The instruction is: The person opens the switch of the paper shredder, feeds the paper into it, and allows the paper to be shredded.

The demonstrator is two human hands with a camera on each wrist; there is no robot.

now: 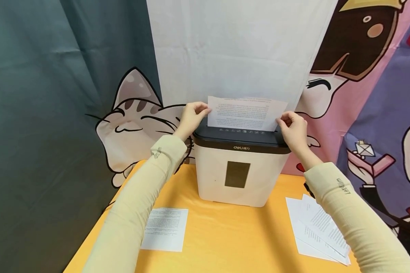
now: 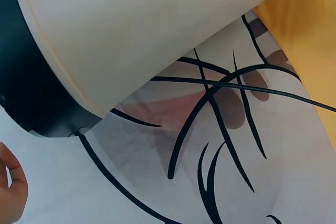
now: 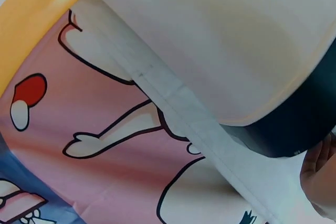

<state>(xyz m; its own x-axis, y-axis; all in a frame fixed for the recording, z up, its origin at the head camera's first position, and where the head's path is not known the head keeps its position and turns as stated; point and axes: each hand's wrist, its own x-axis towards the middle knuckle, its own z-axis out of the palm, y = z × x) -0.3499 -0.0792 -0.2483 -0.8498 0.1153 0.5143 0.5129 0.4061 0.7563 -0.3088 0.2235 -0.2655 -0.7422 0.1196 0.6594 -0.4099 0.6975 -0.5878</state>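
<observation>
A printed sheet of paper (image 1: 246, 113) stands upright in the top slot of a white paper shredder (image 1: 212, 170) with a dark lid. Its lower part is hidden inside the slot. My left hand (image 1: 192, 118) pinches the sheet's left edge between thumb and fingers. On the opposite side, my right hand (image 1: 294, 131) pinches the right edge, just above the lid. The left wrist view catches only part of the left hand (image 2: 12, 187), below the shredder's dark top (image 2: 47, 98). In the right wrist view, part of the right hand (image 3: 321, 177) shows beside the lid.
On the yellow table (image 1: 222, 235), one printed sheet (image 1: 167, 229) lies at the left, partly under the left sleeve. Several overlapping sheets (image 1: 314, 231) lie at the right. A cartoon-printed cloth (image 1: 239, 45) hangs behind the shredder. A thin black cable (image 2: 273, 91) runs beside it.
</observation>
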